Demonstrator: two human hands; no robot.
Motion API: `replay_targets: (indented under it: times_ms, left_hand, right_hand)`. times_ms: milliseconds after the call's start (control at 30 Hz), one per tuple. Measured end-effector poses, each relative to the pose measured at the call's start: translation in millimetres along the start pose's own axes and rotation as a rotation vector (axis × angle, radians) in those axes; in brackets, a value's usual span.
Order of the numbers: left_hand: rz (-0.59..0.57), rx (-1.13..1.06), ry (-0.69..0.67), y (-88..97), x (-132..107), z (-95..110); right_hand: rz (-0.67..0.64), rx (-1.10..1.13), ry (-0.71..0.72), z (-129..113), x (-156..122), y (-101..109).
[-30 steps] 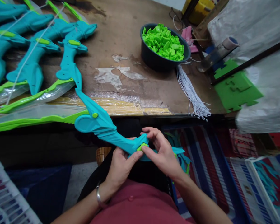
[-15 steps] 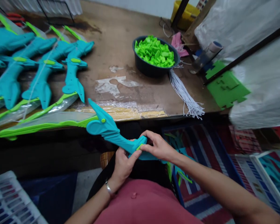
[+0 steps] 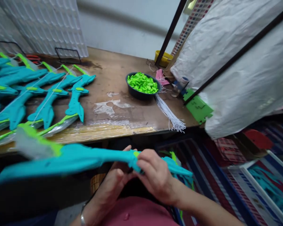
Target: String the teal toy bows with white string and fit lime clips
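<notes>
A teal toy bow [image 3: 68,159] with green trim lies across my lap, blurred and stretched out to the left. My right hand [image 3: 155,175] is wrapped over its middle grip, fingers closed around it. My left hand [image 3: 112,185] sits just under the bow beside the right one, fingers curled against the grip's underside. A small green piece [image 3: 136,153] shows on the grip at my right fingertips.
Several finished teal bows [image 3: 47,100] lie in a row on the worn wooden table [image 3: 122,116]. A dark bowl [image 3: 142,86] of green plastic pieces stands mid-table, white strings [image 3: 169,114] beside it. A white sack [image 3: 238,72] fills the right. Crates with teal parts [image 3: 269,185] stand at lower right.
The bow has swung from angled up toward the table to lying level and pointing left. My right hand has closed over the grip. The camera has tilted upward.
</notes>
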State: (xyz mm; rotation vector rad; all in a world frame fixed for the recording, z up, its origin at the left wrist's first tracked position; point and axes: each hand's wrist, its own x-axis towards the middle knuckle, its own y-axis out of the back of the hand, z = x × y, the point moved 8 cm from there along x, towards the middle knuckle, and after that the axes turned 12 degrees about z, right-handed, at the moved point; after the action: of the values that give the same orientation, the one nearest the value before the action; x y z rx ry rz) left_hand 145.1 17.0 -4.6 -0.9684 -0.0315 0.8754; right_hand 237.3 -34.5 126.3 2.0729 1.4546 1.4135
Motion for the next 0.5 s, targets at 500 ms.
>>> replay_targets:
  times_ms: [500]
  left_hand:
    - [0.417, 0.110, -0.008, 53.5, 11.7, -12.1]
  right_hand:
    - [0.087, -0.725, -0.644, 308.4, 34.1, 85.8]
